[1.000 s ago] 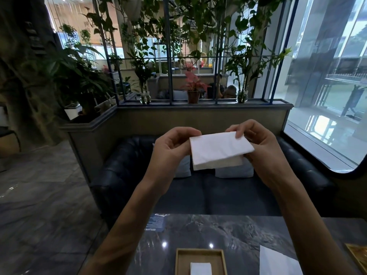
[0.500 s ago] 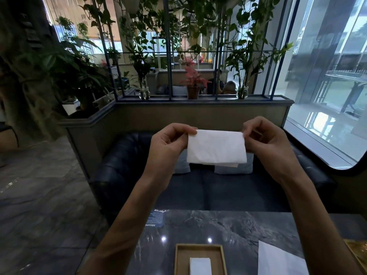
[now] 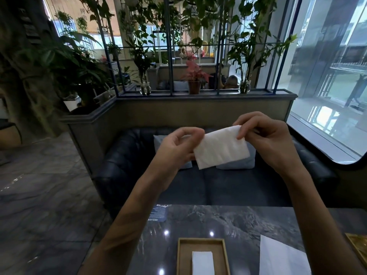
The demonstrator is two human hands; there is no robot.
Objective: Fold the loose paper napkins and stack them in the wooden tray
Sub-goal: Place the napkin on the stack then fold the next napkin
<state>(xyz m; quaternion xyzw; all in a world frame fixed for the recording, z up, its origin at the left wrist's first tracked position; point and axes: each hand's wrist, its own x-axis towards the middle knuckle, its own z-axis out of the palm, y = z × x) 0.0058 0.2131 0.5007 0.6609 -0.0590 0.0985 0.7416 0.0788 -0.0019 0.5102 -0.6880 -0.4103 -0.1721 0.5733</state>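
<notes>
Left hand (image 3: 176, 147) and right hand (image 3: 264, 139) are each pinching an end of a white, folded, tilted napkin (image 3: 221, 148), their grip holding it above the worktop (image 3: 238, 225); below it, the wooden tray (image 3: 181, 255) is holding one folded napkin (image 3: 202, 262).

A single view is supplied: a wide-angle camera worn on the person's head, facing forward and tilted slightly down. It looks across the near dark marble-patterned table (image 3: 238, 221), visible only along the lower edge of the frame, toward the dark padded sofa (image 3: 228, 187) and the low partition wall with its blue metal grid (image 3: 198, 108) beyond. Both forearms enter from the bottom, and the left hand (image 3: 176, 149) and right hand (image 3: 264, 139) sit near the centre, close to the lens. Straight lines bow toward the frame edges, most clearly at the large window (image 3: 327, 96) on the right. No second view is available for overlap.
</notes>
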